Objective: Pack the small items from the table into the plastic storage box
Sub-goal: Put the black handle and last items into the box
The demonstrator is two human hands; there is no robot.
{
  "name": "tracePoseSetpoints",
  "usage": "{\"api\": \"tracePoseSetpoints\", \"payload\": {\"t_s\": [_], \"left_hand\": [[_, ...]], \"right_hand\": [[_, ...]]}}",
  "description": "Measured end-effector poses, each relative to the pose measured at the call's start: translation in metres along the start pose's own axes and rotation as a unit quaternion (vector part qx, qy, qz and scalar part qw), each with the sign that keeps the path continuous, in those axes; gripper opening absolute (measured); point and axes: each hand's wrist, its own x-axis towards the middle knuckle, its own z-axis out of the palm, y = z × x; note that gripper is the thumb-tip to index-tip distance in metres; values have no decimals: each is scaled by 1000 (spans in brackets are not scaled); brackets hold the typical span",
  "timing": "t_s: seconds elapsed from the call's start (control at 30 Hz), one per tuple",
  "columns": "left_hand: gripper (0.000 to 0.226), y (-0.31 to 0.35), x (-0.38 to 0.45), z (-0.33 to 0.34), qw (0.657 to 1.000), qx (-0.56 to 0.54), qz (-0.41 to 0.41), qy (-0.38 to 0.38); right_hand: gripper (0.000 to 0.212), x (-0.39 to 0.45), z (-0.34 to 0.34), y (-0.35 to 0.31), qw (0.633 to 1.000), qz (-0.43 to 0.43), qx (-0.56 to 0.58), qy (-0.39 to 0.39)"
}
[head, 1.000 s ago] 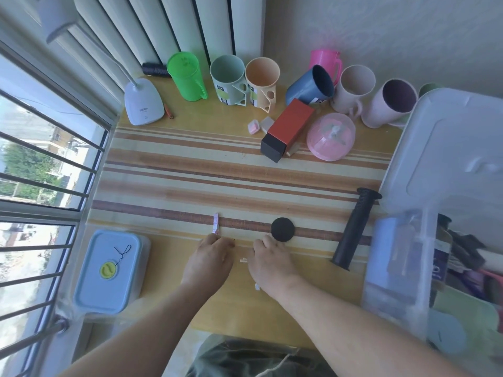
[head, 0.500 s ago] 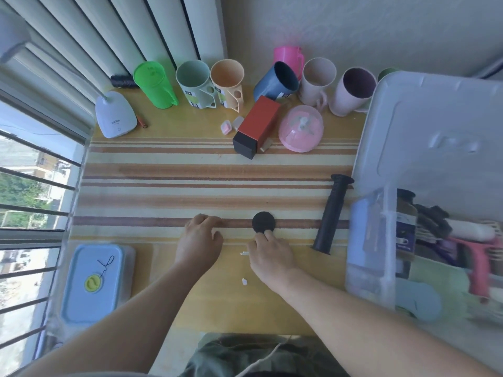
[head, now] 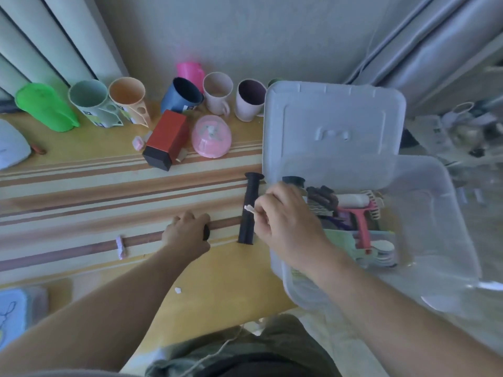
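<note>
Over the box (head: 462,213) rim, the right hand (head: 283,221) pinches a small white stick (head: 250,209), long axis pointing up-left; the left hand's (head: 187,232) fingers curl round a black disc (head: 206,232) on the counter (head: 81,202).

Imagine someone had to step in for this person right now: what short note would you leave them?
Left hand: curled over the black disc on the table, gripping it.
Right hand: pinches a small white piece, held near the edge of the plastic storage box.
In the box already: a pink-handled tool and other bits, lid propped behind.
Left on the table: black handle grip, small lilac clip, white scrap.
Next, probably: drop the white piece in, then the disc, then the rest.
</note>
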Motion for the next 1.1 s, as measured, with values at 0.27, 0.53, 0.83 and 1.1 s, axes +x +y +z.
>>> {"api": "tracePoseSetpoints", "payload": {"t_s": [0.27, 0.53, 0.83, 1.1], "left_hand": [[33, 88, -57, -84, 946, -256, 35, 196], [28, 217, -106, -96, 898, -249, 242, 270], [54, 265, -103, -46, 943, -116, 245, 195], [71, 301, -99, -37, 939, -105, 244, 219]], "right_hand": [[16, -68, -42, 126, 986, 72, -89, -120], [14, -110, -24, 199, 955, 34, -170, -240], [27, -112, -80, 208, 948, 179, 185, -187], [56, -120, -104, 188, 932, 142, 224, -246]]}}
